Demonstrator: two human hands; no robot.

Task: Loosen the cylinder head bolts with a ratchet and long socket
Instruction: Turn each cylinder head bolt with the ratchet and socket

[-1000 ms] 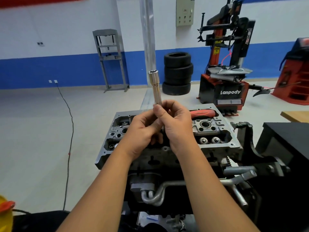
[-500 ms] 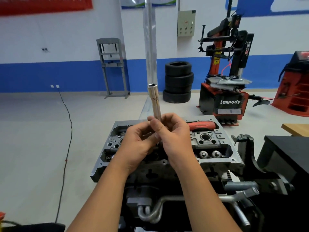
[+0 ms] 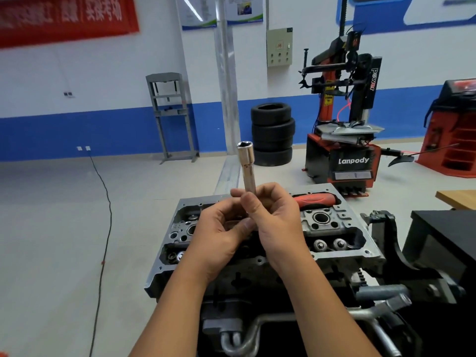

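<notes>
Holding the long socket [image 3: 246, 169] upright above the cylinder head [image 3: 342, 228], you have its open hex end pointing at the ceiling, which puts the square drive end down inside your hands, the likely reason being that you are seating it onto the ratchet there. Your right hand [image 3: 277, 217] has its fingers and thumb curled round the socket's lower shaft; your left hand [image 3: 219, 231] is curled close against it from below and seems to grip something metal at the socket's base, though what exactly is hidden. The ratchet's red handle [image 3: 315, 200] pokes out from behind your right hand and lies along the head's far edge, so the tool rests on the casting while you fit the two together. No bolt has the socket on it, so I judge loosening not yet begun. Counted: one socket, one red handle, two hands, two round valve tops showing in the right-hand pocket [image 3: 331, 244], and three stacked tyres [image 3: 272, 134] by the far wall.
</notes>
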